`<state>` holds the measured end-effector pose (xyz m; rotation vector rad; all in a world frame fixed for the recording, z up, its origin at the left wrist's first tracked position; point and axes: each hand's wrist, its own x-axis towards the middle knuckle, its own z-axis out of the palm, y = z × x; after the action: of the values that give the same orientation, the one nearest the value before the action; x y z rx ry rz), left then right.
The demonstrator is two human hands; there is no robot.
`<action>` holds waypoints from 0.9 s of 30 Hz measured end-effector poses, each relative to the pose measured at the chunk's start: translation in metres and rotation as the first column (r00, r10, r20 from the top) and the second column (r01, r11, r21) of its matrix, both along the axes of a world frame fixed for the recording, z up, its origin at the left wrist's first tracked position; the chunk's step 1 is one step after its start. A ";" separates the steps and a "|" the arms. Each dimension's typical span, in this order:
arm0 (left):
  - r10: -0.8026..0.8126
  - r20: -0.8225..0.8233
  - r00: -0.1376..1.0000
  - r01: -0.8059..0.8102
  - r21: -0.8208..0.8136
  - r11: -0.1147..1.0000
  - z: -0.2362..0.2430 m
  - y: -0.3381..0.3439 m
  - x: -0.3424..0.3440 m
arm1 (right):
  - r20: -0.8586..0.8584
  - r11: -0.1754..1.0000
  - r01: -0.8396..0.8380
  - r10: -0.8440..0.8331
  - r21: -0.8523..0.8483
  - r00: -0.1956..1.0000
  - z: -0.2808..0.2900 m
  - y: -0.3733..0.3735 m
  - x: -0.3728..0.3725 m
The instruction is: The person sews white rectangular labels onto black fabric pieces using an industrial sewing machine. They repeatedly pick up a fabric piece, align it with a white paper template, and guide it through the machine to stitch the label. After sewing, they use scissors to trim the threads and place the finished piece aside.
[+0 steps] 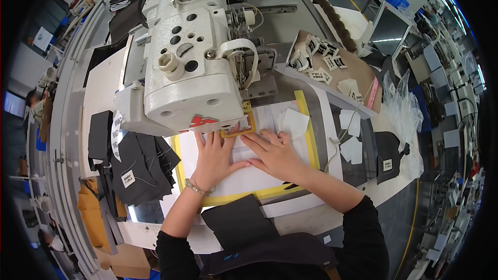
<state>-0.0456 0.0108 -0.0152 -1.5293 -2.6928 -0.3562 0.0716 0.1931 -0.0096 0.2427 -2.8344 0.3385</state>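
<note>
Both hands are pressing flat on a white template sheet (pixel 244 176) that is lying on the tabletop (pixel 332 212) just under the head of a white sewing machine (pixel 187 57). The left hand (pixel 215 158) is lying palm down with its fingers spread and pointing toward twelve o'clock, its grip open and clamped on nothing; a beaded bracelet (pixel 197 188) is sitting at its wrist. The right hand (pixel 275 155) is lying just beside it at three o'clock, fingers stretched toward ten o'clock, its grip likewise open and flat on the sheet, its fingertips touching the left hand's edge. At twelve o'clock from the fingertips, a small yellow rectangular frame (pixel 239 126) is sitting below the needle area. Yellow tape (pixel 308 129) is bordering the sheet at three o'clock and along its near edge. A white fabric patch (pixel 294 123) is resting at one o'clock from the right hand. At nine o'clock from the left hand, a pile of dark fabric pieces (pixel 137 168) with small white labels is lying on the tabletop. At two o'clock, a cardboard tray (pixel 358 67) is holding loose printed labels (pixel 324 57). A dark fabric panel (pixel 238 223) is lying at six o'clock, between the forearms.
</note>
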 end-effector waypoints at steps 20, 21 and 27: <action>0.004 0.031 1.000 -0.006 0.052 0.999 0.003 0.003 -0.003 | 0.004 0.999 0.030 -0.030 0.012 1.000 -0.003 -0.004 0.000; 0.000 0.025 1.000 -0.001 0.067 0.998 0.003 0.003 -0.004 | 0.002 0.999 0.029 -0.029 0.015 1.000 -0.003 -0.004 0.000; 0.017 0.040 0.999 -0.017 -0.017 1.000 0.005 -0.001 -0.006 | -0.008 1.000 0.021 -0.021 0.023 1.000 0.000 -0.004 0.000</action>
<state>-0.0516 0.0097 -0.0098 -1.5190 -2.7443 -0.3681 0.0716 0.1895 -0.0093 0.2182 -2.8328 0.3005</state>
